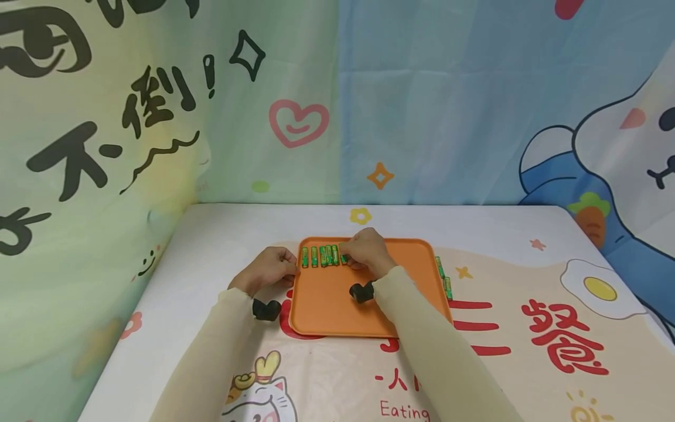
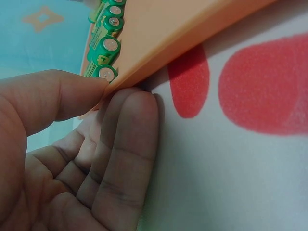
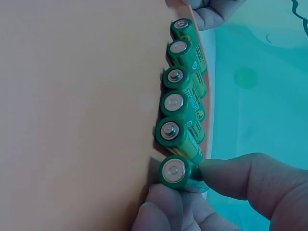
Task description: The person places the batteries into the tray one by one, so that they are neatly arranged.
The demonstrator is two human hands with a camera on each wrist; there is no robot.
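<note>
An orange tray point(image 1: 332, 308) lies on the table, with several green batteries point(image 1: 323, 256) lined up side by side along its far edge. My right hand point(image 1: 368, 253) pinches one more green battery point(image 3: 173, 172) between thumb and fingers at the right end of that row. The right wrist view shows flat and knobbed ends facing the camera in the row. My left hand point(image 1: 269, 271) pinches the tray's left rim near the far corner, thumb point(image 2: 72, 98) on the edge and fingers below it, close to the leftmost battery point(image 2: 107, 73).
Just outside the tray's right edge lie two more green batteries point(image 1: 448, 287). A printed cloth point(image 1: 527, 316) with red characters and cartoons covers the table. Behind it hangs a patterned curtain point(image 1: 432, 117). A small black mount point(image 1: 361, 292) on the right wrist overhangs the tray.
</note>
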